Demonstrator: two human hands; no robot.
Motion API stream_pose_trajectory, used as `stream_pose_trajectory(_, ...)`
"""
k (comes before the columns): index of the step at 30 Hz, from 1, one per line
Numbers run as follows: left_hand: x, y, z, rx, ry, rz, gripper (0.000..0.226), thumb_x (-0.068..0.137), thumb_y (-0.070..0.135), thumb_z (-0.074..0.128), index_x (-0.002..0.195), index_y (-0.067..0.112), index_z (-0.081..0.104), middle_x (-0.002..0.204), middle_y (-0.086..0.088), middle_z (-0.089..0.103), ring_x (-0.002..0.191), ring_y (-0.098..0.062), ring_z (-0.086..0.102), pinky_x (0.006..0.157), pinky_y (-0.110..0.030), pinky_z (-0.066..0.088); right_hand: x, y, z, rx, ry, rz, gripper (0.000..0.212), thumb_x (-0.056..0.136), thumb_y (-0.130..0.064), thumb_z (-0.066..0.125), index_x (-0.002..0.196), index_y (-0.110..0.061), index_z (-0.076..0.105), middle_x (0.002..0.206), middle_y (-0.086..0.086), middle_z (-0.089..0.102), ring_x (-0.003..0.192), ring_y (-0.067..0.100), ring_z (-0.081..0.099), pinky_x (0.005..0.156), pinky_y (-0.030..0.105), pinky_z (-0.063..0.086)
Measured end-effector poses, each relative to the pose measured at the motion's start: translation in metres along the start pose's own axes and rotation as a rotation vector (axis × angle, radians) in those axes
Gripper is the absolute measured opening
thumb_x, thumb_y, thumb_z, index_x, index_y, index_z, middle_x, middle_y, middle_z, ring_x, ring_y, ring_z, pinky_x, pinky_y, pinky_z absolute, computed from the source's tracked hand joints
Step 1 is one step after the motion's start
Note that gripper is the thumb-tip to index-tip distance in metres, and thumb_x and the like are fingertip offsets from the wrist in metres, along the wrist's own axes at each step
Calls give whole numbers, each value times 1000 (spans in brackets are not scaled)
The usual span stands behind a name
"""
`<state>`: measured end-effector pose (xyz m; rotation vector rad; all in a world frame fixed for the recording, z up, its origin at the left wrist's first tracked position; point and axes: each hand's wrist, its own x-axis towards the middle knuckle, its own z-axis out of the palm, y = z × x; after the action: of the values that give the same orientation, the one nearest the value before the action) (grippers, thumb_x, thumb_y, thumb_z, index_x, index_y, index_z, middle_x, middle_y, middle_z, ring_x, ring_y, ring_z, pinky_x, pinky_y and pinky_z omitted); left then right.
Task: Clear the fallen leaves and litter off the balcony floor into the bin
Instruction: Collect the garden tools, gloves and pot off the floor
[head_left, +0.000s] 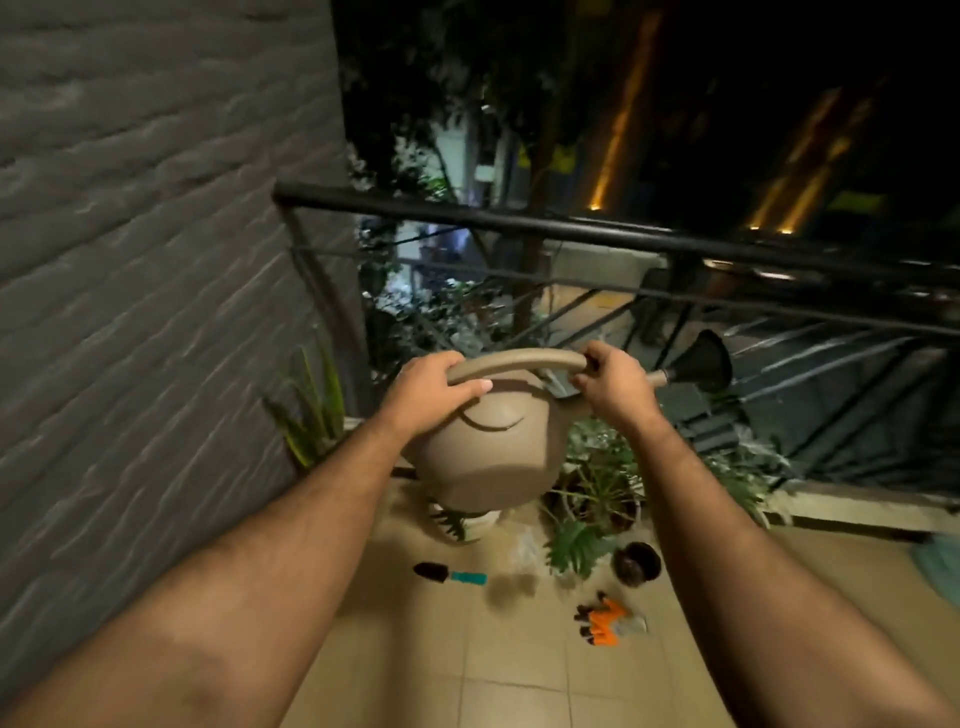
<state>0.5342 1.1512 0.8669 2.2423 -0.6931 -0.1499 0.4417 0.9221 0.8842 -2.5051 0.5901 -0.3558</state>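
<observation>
Leaves and litter, the things to be cleared, cannot be made out for certain on the tiled floor (519, 675); a pale, blurred patch (524, 551) lies on the tiles between the trowel and the leafy plant, but what it is cannot be told, and no bin shows in the view. Both hands are busy with a tan watering can (488, 457) held up in the air above the floor. The left hand (431, 389) grips the near end of the can's arched handle, fingers curled over it and thumb lying along the top of the body. The right hand (613, 384) is closed round the far end of the same handle, where it meets the spout. The spout runs off to the right and ends in a black sprinkler head (701, 364), close to the black railing (571, 228).

Below the can, a leafy plant in a pot (597, 499) stands on the floor, with a white pot (467, 519) just left of it, partly hidden by the can. A spiky plant (311, 410) stands against the grey wall (156, 260) on the left. Nearer, a small trowel with a teal handle (451, 574) lies flat on the tiles. Right of it sits a small dark pot (638, 564), and nearer still lie orange and grey gloves (608, 621). Beyond the railing it is dark, with trees and amber lights.
</observation>
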Motion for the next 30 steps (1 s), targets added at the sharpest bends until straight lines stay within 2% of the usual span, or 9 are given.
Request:
stream_pose_trajectory(4, 37, 53, 34, -47, -86, 128, 21, 82, 49, 72, 89, 31, 64, 79, 10, 66, 77, -9, 62, 61, -28, 41, -1, 40, -45, -7, 102, 134, 14, 87, -21, 68, 100, -21, 64, 97, 5, 69, 99, 28, 63, 82, 37, 49)
stream_pose_trajectory(7, 60, 86, 56, -35, -132, 213, 24, 81, 52, 72, 88, 30, 66, 77, 9, 64, 76, -10, 60, 62, -29, 40, -11, 65, -68, -3, 163, 223, 17, 87, -24, 69, 103, -19, 64, 97, 5, 69, 99, 28, 63, 82, 35, 49)
stream_pose_trajectory(12, 95, 119, 90, -72, -287, 304, 18, 79, 45, 76, 82, 29, 67, 74, 7, 66, 77, -15, 63, 68, -32, 47, -30, 97, -86, 5, 202, 345, 13, 86, -26, 68, 91, -20, 57, 84, -1, 63, 84, 22, 60, 70, 28, 40)
stream_pose_trajectory(15, 109, 130, 105, -72, -397, 361, 17, 81, 37, 77, 91, 26, 70, 81, 4, 68, 80, -13, 64, 73, -32, 49, -38, 104, -91, 28, 193, 416, 16, 83, -31, 72, 89, -20, 62, 80, -2, 64, 80, 20, 62, 69, 31, 45)
stream_pose_trajectory(19, 128, 140, 125, -51, -509, 428, 12, 82, 35, 77, 86, 28, 67, 77, 7, 67, 75, -10, 62, 59, -23, 42, -49, 106, -93, 55, 206, 500, 19, 82, -34, 74, 91, -20, 65, 84, -1, 66, 83, 20, 64, 77, 39, 53)
stream_pose_trajectory(23, 133, 150, 154, -66, -623, 499, 15, 78, 34, 80, 83, 26, 69, 77, 4, 69, 75, -14, 65, 62, -27, 48, -78, 114, -87, 109, 269, 580, 26, 82, -40, 76, 92, -18, 68, 86, 2, 70, 83, 21, 66, 78, 40, 55)
stream_pose_trajectory(26, 122, 162, 179, -57, -709, 566, 15, 77, 33, 79, 84, 25, 69, 77, 2, 70, 74, -14, 66, 61, -30, 52, -109, 123, -83, 158, 350, 689, 29, 81, -43, 76, 88, -16, 67, 80, 0, 69, 78, 19, 66, 73, 38, 53)
stream_pose_trajectory(30, 104, 188, 218, -39, -799, 655, 14, 77, 34, 79, 82, 27, 68, 77, 6, 69, 75, -13, 64, 66, -30, 50, -145, 143, -90, 187, 434, 823, 28, 81, -42, 77, 87, -16, 67, 81, 3, 69, 81, 20, 65, 77, 45, 55)
